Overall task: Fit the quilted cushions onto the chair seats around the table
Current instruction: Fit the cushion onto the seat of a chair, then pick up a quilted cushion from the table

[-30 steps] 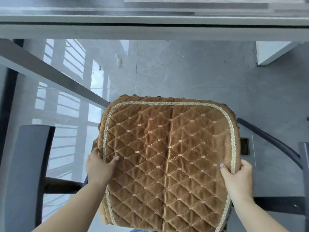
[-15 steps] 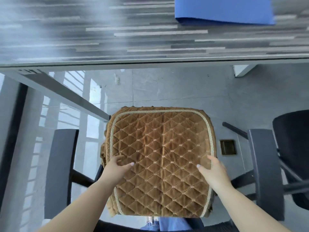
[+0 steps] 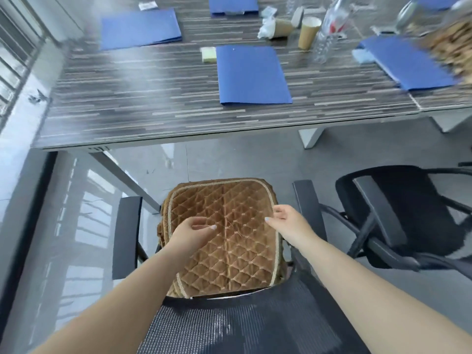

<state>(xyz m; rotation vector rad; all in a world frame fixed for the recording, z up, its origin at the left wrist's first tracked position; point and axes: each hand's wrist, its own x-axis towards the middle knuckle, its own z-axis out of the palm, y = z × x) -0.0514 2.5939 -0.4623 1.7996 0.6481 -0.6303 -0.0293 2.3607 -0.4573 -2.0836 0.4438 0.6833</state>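
Observation:
A brown quilted cushion point(image 3: 229, 241) with a pale braid border lies flat on the seat of the black mesh chair point(image 3: 229, 325) in front of me. My left hand point(image 3: 190, 232) hovers over the cushion's left half with fingers loosely bent, holding nothing. My right hand point(image 3: 287, 219) is over the cushion's right edge, fingers relaxed and spread, also holding nothing. Whether the hands touch the fabric I cannot tell. The chair's armrests point(image 3: 126, 236) stand on both sides of the cushion. A second black chair point(image 3: 408, 215) at the right has a bare seat.
The striped dark table point(image 3: 153, 98) lies ahead with several blue folders point(image 3: 251, 74), paper cups point(image 3: 307, 31), a plastic bottle point(image 3: 329, 29) and a blurred brown cushion point(image 3: 452, 49) at the far right. A window wall runs along the left.
The view has lifted from the cushion up to the table. Both hands let go of the cushion's side edges and rose off it; the cushion stays on the seat.

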